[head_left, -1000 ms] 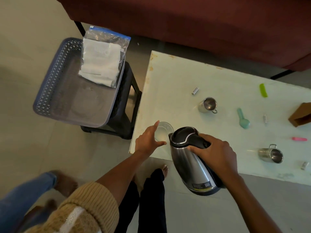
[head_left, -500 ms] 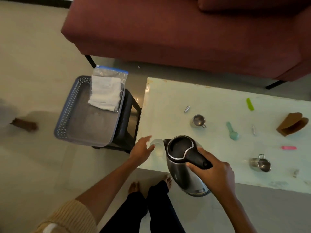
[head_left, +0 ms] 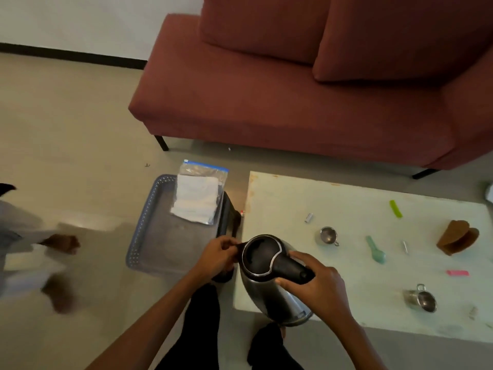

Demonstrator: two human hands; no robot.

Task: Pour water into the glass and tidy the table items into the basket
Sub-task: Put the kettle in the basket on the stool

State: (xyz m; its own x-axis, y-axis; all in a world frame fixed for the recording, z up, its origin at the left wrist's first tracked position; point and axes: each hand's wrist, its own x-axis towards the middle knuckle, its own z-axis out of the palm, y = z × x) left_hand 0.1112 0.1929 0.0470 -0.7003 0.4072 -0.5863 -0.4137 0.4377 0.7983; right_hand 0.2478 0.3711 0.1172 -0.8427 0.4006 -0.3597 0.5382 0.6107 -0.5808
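My right hand (head_left: 317, 288) grips the black handle of the steel kettle (head_left: 262, 259), which is upright above the near left corner of the pale table (head_left: 288, 198). My left hand (head_left: 217, 256) is at the kettle's spout, fingers curled round its tip. The glass is hidden behind the kettle and my hand. The grey basket (head_left: 149, 236) sits on a black stool left of the table and holds a zip bag with white cloth (head_left: 198, 200).
On the table lie two steel cups (head_left: 328, 235) (head_left: 421, 300), a teal spoon (head_left: 376, 249), a green strip (head_left: 395, 208), a pink piece (head_left: 457, 272), a brown card holder (head_left: 457, 237) and small metal cylinders (head_left: 309, 217). A red sofa (head_left: 293, 102) stands behind. Another person's feet (head_left: 61, 243) are at the left.
The kettle has swung from tilted over the glass to upright and nearer to me. My left hand left the glass and went to the spout. The view tilted up.
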